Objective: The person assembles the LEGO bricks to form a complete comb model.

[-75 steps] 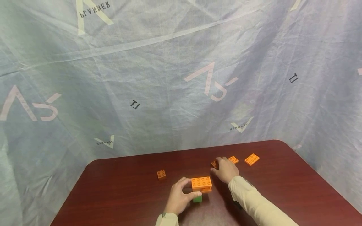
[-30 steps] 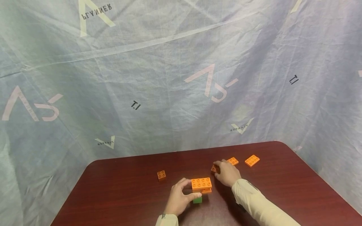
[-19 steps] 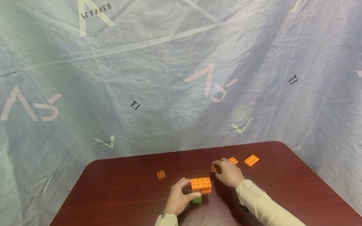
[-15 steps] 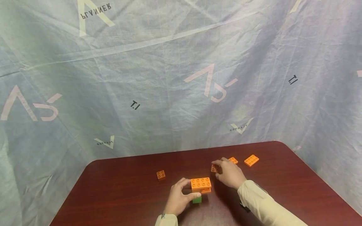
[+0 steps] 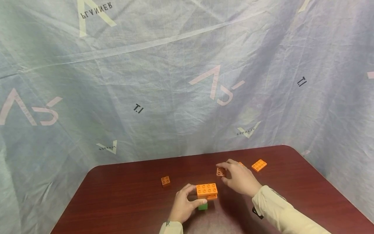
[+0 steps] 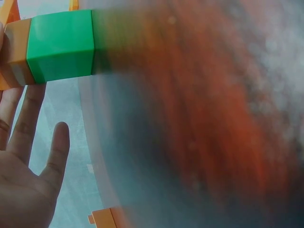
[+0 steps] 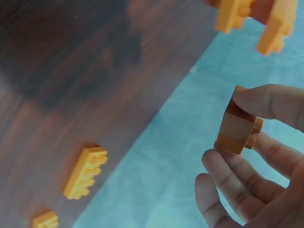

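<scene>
The right hand [image 5: 239,178] pinched a brown brick [image 5: 220,172] between thumb and fingers, studs upward. Compared with half a second earlier, the brick had risen a little, and it now looked clear of the desk [image 5: 125,195]; that suggested the pick-up was done, with the brick secured but not yet joined to anything. To its near left, the left hand [image 5: 184,203] held the stack [image 5: 206,188] with curled thumb and fingers, much as before; two orange layers showed there above a green block [image 5: 203,206], which seemed to stand on the desk. Farther out, a second brown brick [image 5: 165,181] lay to the left, an orange plate [image 5: 259,165] to the far right, and another plate [image 5: 240,163] was mostly hidden behind the right hand.
</scene>
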### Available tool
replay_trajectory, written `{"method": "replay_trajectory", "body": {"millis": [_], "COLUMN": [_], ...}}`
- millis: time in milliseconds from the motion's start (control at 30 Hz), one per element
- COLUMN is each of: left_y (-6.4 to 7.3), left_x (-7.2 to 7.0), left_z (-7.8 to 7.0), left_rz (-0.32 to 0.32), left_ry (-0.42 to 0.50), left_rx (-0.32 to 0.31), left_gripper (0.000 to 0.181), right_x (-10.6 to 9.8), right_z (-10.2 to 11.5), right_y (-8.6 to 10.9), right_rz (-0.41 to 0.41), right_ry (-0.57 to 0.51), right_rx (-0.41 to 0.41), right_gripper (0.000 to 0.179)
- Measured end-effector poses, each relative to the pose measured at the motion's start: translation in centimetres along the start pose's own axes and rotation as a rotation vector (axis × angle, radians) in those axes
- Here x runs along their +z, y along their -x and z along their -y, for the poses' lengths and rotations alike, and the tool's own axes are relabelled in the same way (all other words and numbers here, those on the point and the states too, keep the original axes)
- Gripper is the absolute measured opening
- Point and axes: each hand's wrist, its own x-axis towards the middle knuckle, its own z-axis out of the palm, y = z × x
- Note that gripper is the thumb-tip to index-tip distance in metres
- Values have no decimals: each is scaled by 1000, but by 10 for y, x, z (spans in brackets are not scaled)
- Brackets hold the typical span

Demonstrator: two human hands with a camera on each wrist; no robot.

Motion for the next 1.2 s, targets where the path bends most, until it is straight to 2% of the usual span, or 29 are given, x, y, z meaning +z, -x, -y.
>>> {"method": "replay_trajectory", "body": {"millis": [267,567,933,1200], "left_y": [0,1,1,1], "left_x": [-1,-2,-2,-2], "left_z": [-1,1,-1,-1], "left_rz": [2,3,16,24], "left_ry": [-4,-17,14,17], "left_rx": [6,27,9,4], "left_gripper": [37,37,40,41], "right_x": [-11,-13,-8,-4], "right_z": [14,25,32,35], "right_y": [3,2,1,-1], "right_rz": [18,123,192,208], "right_ry": [-26,-111,-133,-123], "right_rx": [-159,-324,-377,-365], "right_gripper": [47,45,43,45]}}
